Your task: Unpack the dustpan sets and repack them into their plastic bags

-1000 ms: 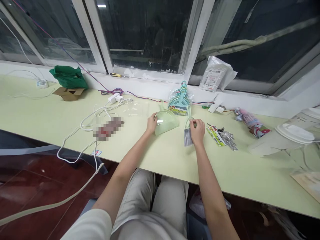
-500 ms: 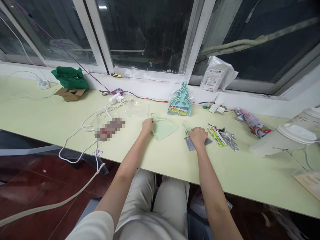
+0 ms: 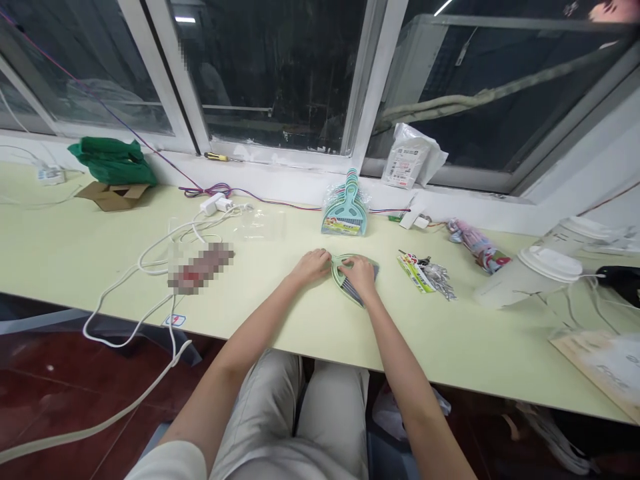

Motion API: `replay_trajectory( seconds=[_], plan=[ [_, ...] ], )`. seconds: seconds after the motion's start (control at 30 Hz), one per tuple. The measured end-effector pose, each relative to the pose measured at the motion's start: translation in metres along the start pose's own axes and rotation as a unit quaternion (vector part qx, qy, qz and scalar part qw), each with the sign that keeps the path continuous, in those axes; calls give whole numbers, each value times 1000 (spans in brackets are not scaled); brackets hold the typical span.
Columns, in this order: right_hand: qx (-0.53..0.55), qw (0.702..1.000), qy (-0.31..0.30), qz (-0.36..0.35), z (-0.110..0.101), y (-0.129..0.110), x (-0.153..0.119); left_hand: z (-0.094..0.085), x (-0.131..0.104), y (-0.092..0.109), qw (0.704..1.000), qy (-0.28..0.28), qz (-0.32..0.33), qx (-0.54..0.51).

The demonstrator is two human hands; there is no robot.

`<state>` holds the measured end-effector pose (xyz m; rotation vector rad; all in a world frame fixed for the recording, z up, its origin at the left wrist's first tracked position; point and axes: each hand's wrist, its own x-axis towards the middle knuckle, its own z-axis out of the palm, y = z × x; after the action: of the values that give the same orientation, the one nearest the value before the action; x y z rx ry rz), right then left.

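Observation:
A light green dustpan point(image 3: 341, 289) lies flat on the table in front of me. On top of it rests a small hand brush with grey bristles point(image 3: 353, 291). My left hand point(image 3: 313, 265) is at the handle end on the left, its fingers closed there on the dustpan. With fingers and thumb bent, my right hand point(image 3: 357, 275) grips the brush from above and covers part of it and of the pan. Behind them, against the wall, stands a stack of wrapped dustpan-and-brush sets point(image 3: 345, 217).
Printed labels point(image 3: 416, 272) and silvery twist ties point(image 3: 440, 279) lie to the right, near a lidded paper cup point(image 3: 530, 277). White cables point(image 3: 143, 263) and a pixelated item point(image 3: 200, 268) are on the left. A cardboard box point(image 3: 113, 195) stands at the back left.
The brush has moved left with my right hand and now lies over the dustpan. The dustpan is turned, and my left hand sits nearer to the right hand. The view has shifted slightly.

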<state>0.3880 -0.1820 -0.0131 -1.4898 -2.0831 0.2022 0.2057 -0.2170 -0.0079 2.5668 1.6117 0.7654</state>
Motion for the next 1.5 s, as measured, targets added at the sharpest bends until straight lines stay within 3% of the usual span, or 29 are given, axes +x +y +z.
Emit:
replay_trajectory(
  seconds=[0.1, 0.2, 0.37, 0.43, 0.5, 0.57, 0.6, 0.67, 0.73, 0.77, 0.83, 0.93, 1.0, 1.07, 1.23, 1.33, 1.43, 1.5],
  plan=[
    [36, 999, -27, -16, 1, 0, 2, -2, 3, -6, 995, 12, 48, 82],
    [53, 997, -48, -23, 4, -5, 3, 2, 6, -7, 992, -26, 90, 85],
    [36, 997, -61, -5, 6, -7, 5, 8, 9, -6, 994, -57, 77, 58],
    [47, 997, -62, 9, 5, -6, 5, 8, 8, -4, 999, -14, 47, 13],
    [70, 996, -44, 31, 3, -6, 5, 10, 8, 1, 995, 79, -23, -62],
    [99, 993, 10, 61, 2, -8, 5, 14, 9, 9, 963, 161, -118, -183],
    [114, 990, 49, 73, 1, -9, 6, 17, 11, 13, 936, 170, -160, -262],
    [145, 980, 116, 78, -1, -12, 8, 27, 16, 19, 878, 119, -197, -419],
    [173, 974, 133, 50, -5, -10, 11, 37, 21, 22, 832, 50, -176, -524],
    [183, 973, 135, 37, -8, -5, 12, 41, 23, 21, 818, 36, -165, -550],
    [175, 971, 157, 37, -15, 14, 12, 44, 24, 13, 803, 60, -186, -564],
    [40, 961, 238, 132, -24, 59, 8, 35, 20, -7, 783, 111, -299, -535],
    [-35, 957, 199, 209, -23, 85, 5, 23, 16, -22, 771, 124, -353, -516],
    [-55, 968, 124, 210, -16, 96, 4, 12, 13, -35, 759, 134, -376, -515],
    [23, 998, -12, 52, 8, 64, 11, 1, 9, -54, 734, 162, -396, -528],
    [17, 1000, 4, 15, 17, 43, 7, 2, 9, -56, 733, 171, -400, -524],
    [-37, 996, 47, 58, 21, 38, 0, 3, 9, -55, 739, 172, -389, -523],
    [-32, 996, 33, 81, 23, 40, -2, 2, 9, -53, 744, 171, -386, -517]
  ],
)
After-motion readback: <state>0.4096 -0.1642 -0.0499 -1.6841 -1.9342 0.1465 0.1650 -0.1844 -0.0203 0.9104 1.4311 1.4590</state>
